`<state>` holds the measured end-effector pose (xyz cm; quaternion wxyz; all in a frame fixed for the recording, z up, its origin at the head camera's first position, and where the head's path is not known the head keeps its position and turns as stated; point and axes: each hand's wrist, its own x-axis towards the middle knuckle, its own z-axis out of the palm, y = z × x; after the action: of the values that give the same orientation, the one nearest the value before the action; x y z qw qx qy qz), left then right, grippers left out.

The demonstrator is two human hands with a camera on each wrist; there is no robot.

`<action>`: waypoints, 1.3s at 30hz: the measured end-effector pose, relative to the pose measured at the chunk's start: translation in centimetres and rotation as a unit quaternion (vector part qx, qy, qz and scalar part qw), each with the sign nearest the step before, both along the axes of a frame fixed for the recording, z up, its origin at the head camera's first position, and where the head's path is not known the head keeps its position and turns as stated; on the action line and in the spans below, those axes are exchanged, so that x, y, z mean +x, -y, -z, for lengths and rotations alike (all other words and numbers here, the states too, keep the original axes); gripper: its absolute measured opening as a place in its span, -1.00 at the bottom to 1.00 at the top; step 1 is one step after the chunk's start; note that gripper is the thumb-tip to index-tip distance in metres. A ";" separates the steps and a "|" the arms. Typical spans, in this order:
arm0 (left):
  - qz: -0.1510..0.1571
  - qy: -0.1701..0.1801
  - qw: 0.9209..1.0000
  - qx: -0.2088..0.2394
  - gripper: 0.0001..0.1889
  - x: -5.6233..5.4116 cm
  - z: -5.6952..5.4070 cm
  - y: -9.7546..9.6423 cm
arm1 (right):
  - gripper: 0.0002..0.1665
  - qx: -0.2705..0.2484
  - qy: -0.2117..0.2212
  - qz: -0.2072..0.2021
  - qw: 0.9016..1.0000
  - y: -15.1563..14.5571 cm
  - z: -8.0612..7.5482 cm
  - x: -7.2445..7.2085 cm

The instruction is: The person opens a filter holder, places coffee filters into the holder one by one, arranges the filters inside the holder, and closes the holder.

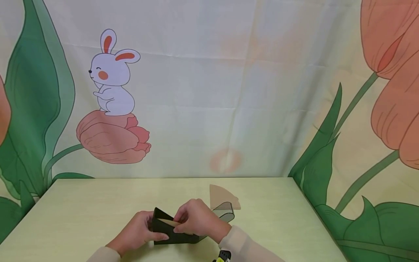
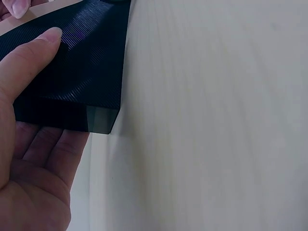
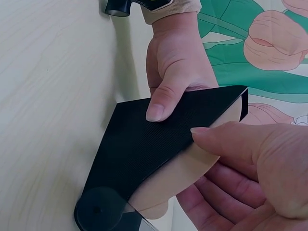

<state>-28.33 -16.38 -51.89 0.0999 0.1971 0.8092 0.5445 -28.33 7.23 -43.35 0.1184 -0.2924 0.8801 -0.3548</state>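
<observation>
A black fan-shaped case [image 1: 176,238], its surface finely ribbed, stands tilted over the near part of the table. My left hand [image 1: 140,229] grips its left end, thumb pressed on the front face and fingers behind, as the left wrist view shows. Tan paper coffee filters [image 3: 178,180] sit inside, their curved edge rising out of the opening. With thumb and fingers my right hand [image 1: 199,222] pinches the filters at that edge, the thumb right at the case rim. A clear lid [image 1: 228,214] with a dark border swings out from the case's right end.
Behind the lid, another tan filter [image 1: 220,196] lies flat on the pale wooden table [image 1: 98,203]. A printed cloth [image 1: 196,91] with a rabbit and tulips hangs at the table's back edge. A black and yellow device [image 1: 224,255] sits by my right sleeve.
</observation>
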 end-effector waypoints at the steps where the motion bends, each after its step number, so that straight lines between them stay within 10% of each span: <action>1: 0.000 -0.001 1.000 0.000 -0.47 0.0 0.0 0.0 | -0.89 0.000 0.002 -0.001 1.000 0.0 0.0 0.0; 25: -0.010 0.009 1.000 -0.006 -0.50 0.0 -0.1 -0.1 | -0.79 -0.027 -0.015 0.060 0.998 -5.8 -5.2 -3.2; 39: -0.012 0.003 1.000 -0.009 -0.51 0.1 -0.1 -0.1 | -0.74 0.006 -0.037 0.169 0.985 -11.6 -1.9 -8.8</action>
<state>-28.25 -16.25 -51.79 0.0981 0.1848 0.8159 0.5390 -37.08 18.79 -41.47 0.0256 -0.1518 0.9226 -0.3537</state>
